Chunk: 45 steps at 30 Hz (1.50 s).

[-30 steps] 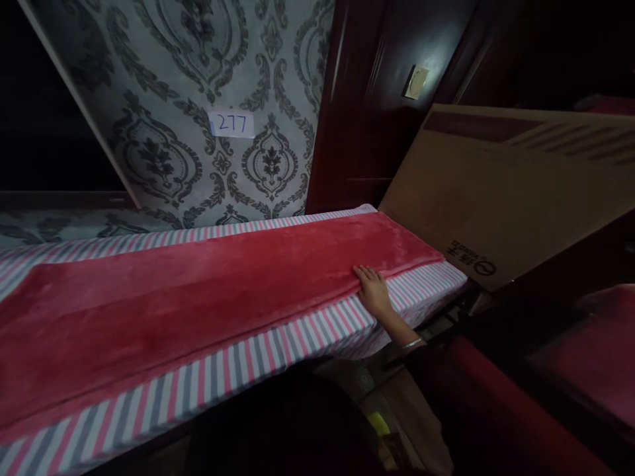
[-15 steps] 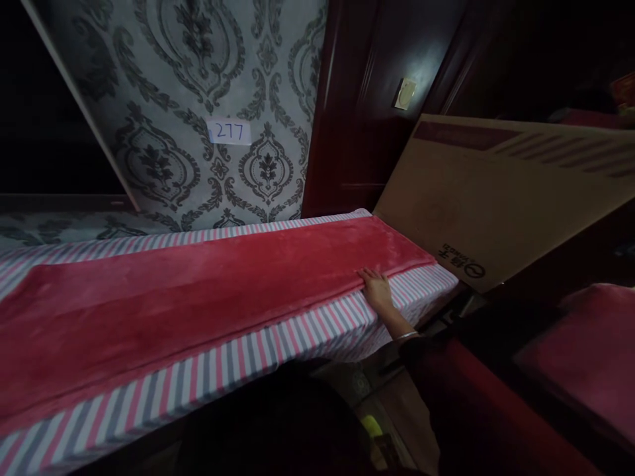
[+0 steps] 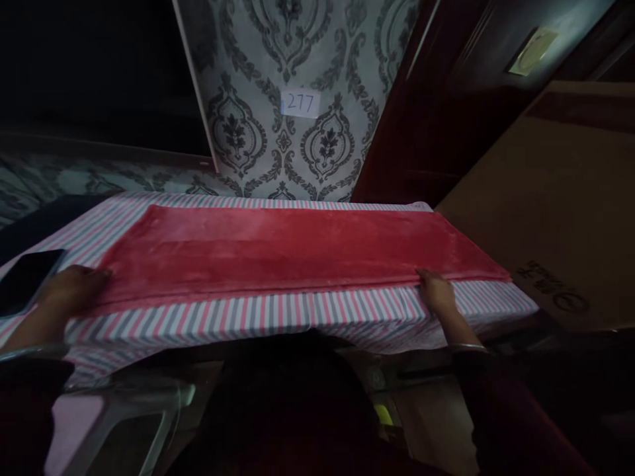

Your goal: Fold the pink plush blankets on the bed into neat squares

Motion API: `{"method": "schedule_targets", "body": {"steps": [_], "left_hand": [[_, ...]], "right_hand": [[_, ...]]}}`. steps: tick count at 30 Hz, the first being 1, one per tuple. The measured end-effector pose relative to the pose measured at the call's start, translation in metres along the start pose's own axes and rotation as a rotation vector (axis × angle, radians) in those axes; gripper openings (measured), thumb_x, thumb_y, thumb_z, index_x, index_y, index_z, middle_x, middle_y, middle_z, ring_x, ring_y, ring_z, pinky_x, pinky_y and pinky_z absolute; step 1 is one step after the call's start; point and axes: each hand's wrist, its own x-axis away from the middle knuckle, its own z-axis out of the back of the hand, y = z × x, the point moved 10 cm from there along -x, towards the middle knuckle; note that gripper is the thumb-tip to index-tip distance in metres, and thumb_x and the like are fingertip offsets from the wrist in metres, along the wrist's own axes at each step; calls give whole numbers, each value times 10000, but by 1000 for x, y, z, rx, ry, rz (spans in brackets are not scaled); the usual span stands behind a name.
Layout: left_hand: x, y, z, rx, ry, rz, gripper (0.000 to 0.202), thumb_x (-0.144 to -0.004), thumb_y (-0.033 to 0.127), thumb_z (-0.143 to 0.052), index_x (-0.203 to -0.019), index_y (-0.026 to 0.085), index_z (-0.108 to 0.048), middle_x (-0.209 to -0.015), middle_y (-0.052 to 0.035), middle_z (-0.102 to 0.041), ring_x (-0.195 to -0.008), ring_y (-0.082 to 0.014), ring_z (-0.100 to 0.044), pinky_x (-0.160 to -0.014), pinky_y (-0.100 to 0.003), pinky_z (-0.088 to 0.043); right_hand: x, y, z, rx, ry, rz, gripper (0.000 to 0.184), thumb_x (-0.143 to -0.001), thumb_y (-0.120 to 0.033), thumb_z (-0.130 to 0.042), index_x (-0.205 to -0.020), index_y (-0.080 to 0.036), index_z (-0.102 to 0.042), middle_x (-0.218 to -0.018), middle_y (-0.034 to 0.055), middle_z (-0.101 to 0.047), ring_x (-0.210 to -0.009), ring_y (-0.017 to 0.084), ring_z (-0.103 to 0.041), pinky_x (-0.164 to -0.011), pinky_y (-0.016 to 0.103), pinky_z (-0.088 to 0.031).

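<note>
A red plush blanket [image 3: 297, 248], folded into a long strip, lies flat on a striped cloth [image 3: 278, 314] that covers a narrow table. At the blanket's left front corner is my left hand [image 3: 74, 289], its fingers closed on the edge. Farther right, my right hand [image 3: 437, 292] pinches the front edge, with the thumb and fingers partly hidden from view. Both forearms reach in from the bottom, in dark sleeves.
A dark phone [image 3: 27, 281] lies left of my left hand. On the right leans a large cardboard box [image 3: 555, 205]. Behind the table are a patterned wall with a "277" paper label [image 3: 300, 104] and a dark screen [image 3: 99, 79]. A pale plastic object [image 3: 124, 423] stands below.
The view has turned left, showing the blanket's left end and the phone. My left hand has come into view at the left corner. My right hand stays at the front edge.
</note>
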Motion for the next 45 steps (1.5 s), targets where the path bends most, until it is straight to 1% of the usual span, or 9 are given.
{"method": "schedule_targets", "body": {"steps": [2, 4, 9, 12, 15, 25, 34, 39, 45], "left_hand": [[6, -3, -2, -47, -7, 96, 669, -842, 534, -443, -1128, -27, -671, -1054, -261, -694, -883, -312, -648, -722, -451, -562], [23, 31, 5, 0, 81, -3, 643, -870, 481, -455, -1265, 2, -616, -1224, -257, -648, -1063, -340, -620, -883, -526, -545], [119, 219, -6, 382, -26, -745, 367, -944, 383, -482, -1139, 130, -663, -1166, -147, -678, -1129, -270, -601, -1034, -425, -494], [169, 293, -18, 383, -70, -935, 315, -948, 312, -534, -1182, 147, -665, -1210, -146, -667, -1132, -283, -595, -1000, -424, -496], [188, 326, -31, 323, -96, -985, 277, -949, 236, -530, -1157, 136, -684, -1163, -163, -667, -1084, -299, -596, -944, -442, -499], [176, 327, -45, 295, -70, -910, 286, -948, 116, -426, -962, 164, -708, -984, -139, -672, -958, -274, -605, -885, -427, -509], [168, 320, -44, 378, 18, -984, 298, -968, 290, -439, -1066, 191, -702, -1087, -134, -691, -1013, -291, -629, -893, -428, -514], [158, 314, -57, 397, 91, -983, 338, -983, 368, -391, -1025, 211, -687, -1010, -111, -702, -957, -285, -641, -876, -422, -511], [150, 307, -59, 467, 127, -930, 329, -939, 426, -415, -985, 238, -681, -997, -105, -726, -943, -294, -668, -872, -436, -533]], "right_hand": [[2, -20, 10, -39, 39, 28, 469, -837, -138, -472, -1227, -125, -731, -1133, 192, -760, -1051, 316, -699, -953, 479, -548], [8, -61, 18, -156, 84, 120, 429, -876, -177, -465, -1208, -134, -734, -1113, 178, -763, -1047, 306, -695, -963, 476, -543], [34, -182, 20, -466, 81, 459, 336, -948, -316, -538, -1186, -205, -746, -1231, 122, -743, -1189, 287, -643, -1063, 489, -498], [36, -201, 10, -460, 22, 430, 361, -943, -260, -521, -1226, -211, -742, -1290, 121, -720, -1207, 287, -622, -1069, 494, -485], [33, -189, 1, -383, -39, 329, 417, -949, -189, -458, -1259, -205, -735, -1312, 123, -709, -1206, 283, -609, -1069, 473, -470], [35, -167, 5, -288, -2, 261, 410, -1020, -189, -379, -1191, -175, -751, -1133, 136, -742, -1072, 272, -612, -987, 385, -449], [32, -164, 8, -233, -49, 190, 416, -981, -151, -470, -1324, -192, -703, -1376, 134, -675, -1262, 290, -554, -1074, 441, -404], [29, -159, 6, -252, -74, 227, 355, -995, -182, -493, -1242, -201, -747, -1264, 123, -734, -1148, 266, -619, -1035, 424, -456], [14, -82, 22, -206, 26, 78, 392, -998, -168, -452, -1280, -213, -721, -1261, 105, -732, -1172, 249, -630, -1038, 388, -475]]}}
